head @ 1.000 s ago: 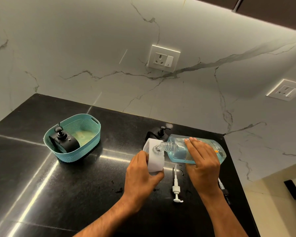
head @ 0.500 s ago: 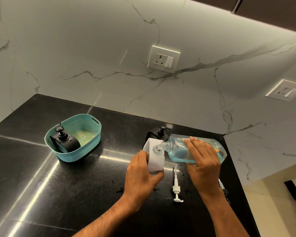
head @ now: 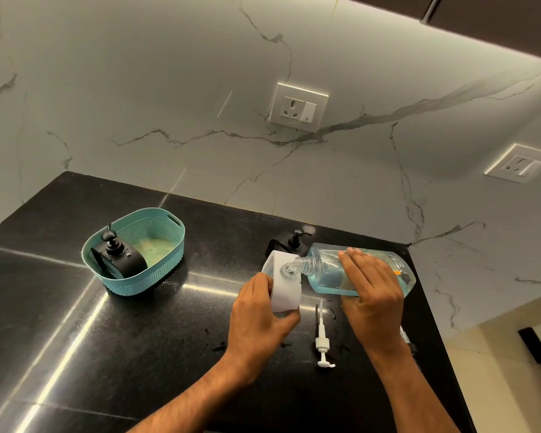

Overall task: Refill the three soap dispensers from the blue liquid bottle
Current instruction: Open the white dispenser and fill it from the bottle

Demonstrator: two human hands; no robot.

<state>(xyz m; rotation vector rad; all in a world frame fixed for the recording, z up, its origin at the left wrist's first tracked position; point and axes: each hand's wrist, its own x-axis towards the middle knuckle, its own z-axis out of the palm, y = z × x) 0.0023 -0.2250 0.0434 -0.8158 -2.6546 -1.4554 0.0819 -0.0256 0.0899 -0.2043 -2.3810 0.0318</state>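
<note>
A white pump (head: 321, 339) lay on the black counter (head: 107, 354) between the hands. The left hand (head: 258, 320) gripped the white dispenser (head: 283, 284); the right hand (head: 372, 289) held the blue liquid bottle (head: 325, 270) tilted, neck at its opening.

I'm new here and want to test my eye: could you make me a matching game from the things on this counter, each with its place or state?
Things:
1. white dispenser
2. blue liquid bottle
3. white pump
4. black dispenser

Places or states:
A. lying loose on the counter
B. inside the teal basket
C. steadied by the left hand
D. tipped over in the right hand

Pairs: 1-C, 2-D, 3-A, 4-B
</note>
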